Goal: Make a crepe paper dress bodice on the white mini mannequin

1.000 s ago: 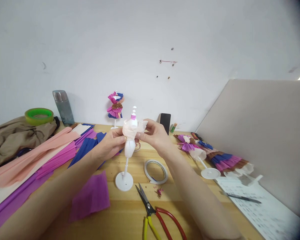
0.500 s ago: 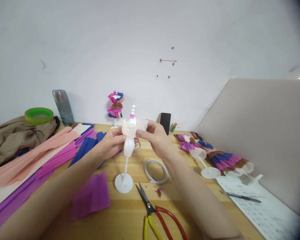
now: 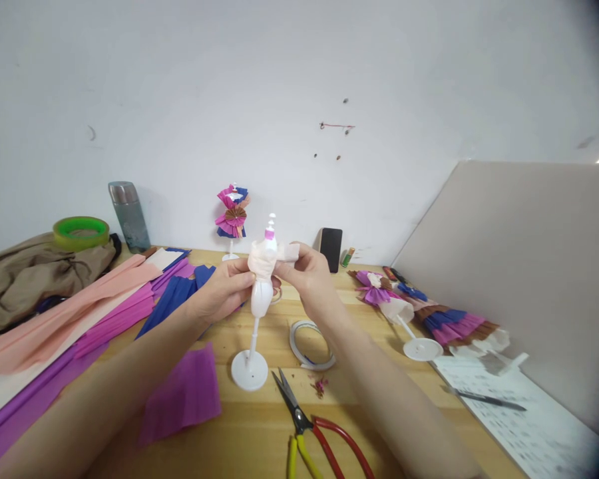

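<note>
A small white dress form (image 3: 262, 299) stands upright on a round base, with a pink-purple band at its neck. Cream crepe paper (image 3: 262, 259) is wrapped about its chest. My left hand (image 3: 227, 287) is closed at the form's waist, thumb on the lower edge of the paper. On the other side my right hand (image 3: 307, 269) pinches the loose end of the paper, which sticks out to the right. Scissors (image 3: 299, 419) with one yellow and one red handle lie in front, blades apart. Beside the base lies a roll of double-sided tape (image 3: 294, 346).
Coloured crepe paper strips (image 3: 104, 306) spread over the left side, with a purple piece (image 3: 184, 392) nearer. A dressed form (image 3: 233, 213) stands at the back; others lie at right (image 3: 379, 293). A phone (image 3: 331, 249) leans on the wall. A pen (image 3: 489, 399) rests on printed paper.
The paper now lies closer around the form's chest, and its loose end is held straighter out to the right. Both hands keep their grip; the whole view has shifted slightly.
</note>
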Demonstrator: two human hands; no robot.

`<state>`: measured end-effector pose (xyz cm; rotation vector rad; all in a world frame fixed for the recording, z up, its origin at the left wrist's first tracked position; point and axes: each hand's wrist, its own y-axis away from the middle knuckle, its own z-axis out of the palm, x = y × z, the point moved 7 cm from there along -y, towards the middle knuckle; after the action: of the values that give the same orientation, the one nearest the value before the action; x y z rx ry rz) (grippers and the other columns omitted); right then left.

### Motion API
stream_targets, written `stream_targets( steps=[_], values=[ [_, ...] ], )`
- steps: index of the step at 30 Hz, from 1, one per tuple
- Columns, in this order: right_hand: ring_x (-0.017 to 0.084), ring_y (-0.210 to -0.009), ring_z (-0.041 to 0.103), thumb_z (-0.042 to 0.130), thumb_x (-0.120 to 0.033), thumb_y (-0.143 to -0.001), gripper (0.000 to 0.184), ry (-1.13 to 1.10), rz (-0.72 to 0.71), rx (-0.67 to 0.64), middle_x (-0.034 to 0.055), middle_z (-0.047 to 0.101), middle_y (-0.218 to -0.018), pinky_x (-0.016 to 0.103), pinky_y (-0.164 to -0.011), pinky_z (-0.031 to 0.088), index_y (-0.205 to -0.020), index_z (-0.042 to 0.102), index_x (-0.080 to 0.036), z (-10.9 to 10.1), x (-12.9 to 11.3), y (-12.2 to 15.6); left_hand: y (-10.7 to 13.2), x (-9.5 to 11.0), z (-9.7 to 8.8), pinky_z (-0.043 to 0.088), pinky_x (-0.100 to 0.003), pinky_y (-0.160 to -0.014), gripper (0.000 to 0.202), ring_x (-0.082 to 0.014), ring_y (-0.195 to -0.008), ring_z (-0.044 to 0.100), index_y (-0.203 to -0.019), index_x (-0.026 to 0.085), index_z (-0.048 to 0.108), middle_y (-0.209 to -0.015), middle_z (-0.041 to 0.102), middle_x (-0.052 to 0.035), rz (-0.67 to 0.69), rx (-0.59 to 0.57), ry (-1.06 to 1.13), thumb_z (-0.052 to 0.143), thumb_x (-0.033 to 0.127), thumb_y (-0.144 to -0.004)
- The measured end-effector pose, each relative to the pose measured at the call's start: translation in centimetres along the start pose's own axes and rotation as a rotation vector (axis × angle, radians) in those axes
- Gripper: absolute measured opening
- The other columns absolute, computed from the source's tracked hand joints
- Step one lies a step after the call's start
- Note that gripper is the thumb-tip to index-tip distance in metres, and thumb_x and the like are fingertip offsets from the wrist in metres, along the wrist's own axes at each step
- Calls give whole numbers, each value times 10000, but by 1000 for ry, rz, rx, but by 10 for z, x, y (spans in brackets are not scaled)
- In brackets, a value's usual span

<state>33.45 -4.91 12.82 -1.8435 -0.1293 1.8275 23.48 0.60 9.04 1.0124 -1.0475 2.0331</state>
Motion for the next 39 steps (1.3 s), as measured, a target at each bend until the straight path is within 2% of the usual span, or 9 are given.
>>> stream_targets(
  steps=[5, 11, 17, 19, 26, 29, 32, 36, 39],
  values=[
    [133, -524, 518, 748, -304, -629, 234, 39, -57, 44, -47, 550, -588, 288, -508, 449, -662, 529, -225, -3, 1, 0, 0, 1, -1, 562, -442, -830, 342, -300, -843, 722, -872, 99, 763, -818, 748, -140, 30, -4, -19, 853, 362, -672],
    [131, -599, 505, 687, -251, -711, 179, 319, -206, 150, -38, 521, -633, 280, -578, 429, -653, 520, -222, -8, -11, 8, -2, 2, -6, 555, -398, -789, 355, -292, -840, 718, -892, 107, 770, -822, 750, -131, 54, 20, -69, 853, 369, -665],
    [175, -788, 595, 652, -249, -758, 53, 247, -309, 65, 27, 608, -821, 299, -671, 494, -718, 626, -225, 1, -23, 12, -1, 14, -10, 532, -349, -782, 306, -245, -850, 693, -878, 149, 771, -842, 754, -80, 166, 185, -170, 858, 332, -649],
    [194, -863, 631, 655, -253, -761, 30, 217, -295, 54, 46, 649, -892, 321, -746, 529, -768, 670, -227, 3, -21, 12, 0, 17, -10, 524, -341, -792, 301, -226, -850, 682, -896, 160, 767, -869, 754, -65, 210, 249, -201, 856, 308, -650],
    [272, -1102, 677, 709, -282, -742, 268, 65, -104, 35, 79, 758, -1106, 432, -969, 522, -1002, 717, -216, 5, -1, 15, 5, 24, -10, 504, -319, -823, 340, -188, -849, 657, -903, 159, 734, -866, 732, -36, 293, 415, -225, 876, 251, -608],
    [276, -1117, 680, 752, -295, -712, 336, 40, -91, 63, 90, 756, -1141, 453, -987, 521, -1036, 717, -216, 2, 3, 14, 9, 26, -11, 498, -299, -798, 320, -165, -803, 640, -857, 156, 705, -829, 716, -18, 299, 463, -245, 879, 244, -603],
    [276, -1079, 699, 785, -321, -695, 360, 38, -82, 107, 99, 767, -1103, 462, -972, 538, -1032, 726, -211, -2, 8, 13, 9, 25, -10, 491, -294, -786, 306, -168, -807, 640, -856, 157, 684, -827, 708, -16, 277, 456, -251, 864, 254, -628],
    [272, -1002, 724, 770, -323, -721, 313, 67, -91, 169, 103, 782, -1050, 470, -954, 551, -1008, 754, -199, -5, 14, 13, 9, 19, -9, 485, -291, -788, 330, -172, -842, 644, -916, 158, 677, -890, 712, -29, 233, 451, -245, 849, 255, -651],
    [266, -1034, 720, 707, -287, -778, 270, 120, -135, 157, 85, 779, -1085, 454, -970, 545, -1032, 766, -216, -1, 12, 16, 9, 17, -9, 479, -286, -790, 346, -168, -843, 637, -917, 160, 672, -901, 711, -27, 233, 463, -244, 855, 248, -637]
  ],
)
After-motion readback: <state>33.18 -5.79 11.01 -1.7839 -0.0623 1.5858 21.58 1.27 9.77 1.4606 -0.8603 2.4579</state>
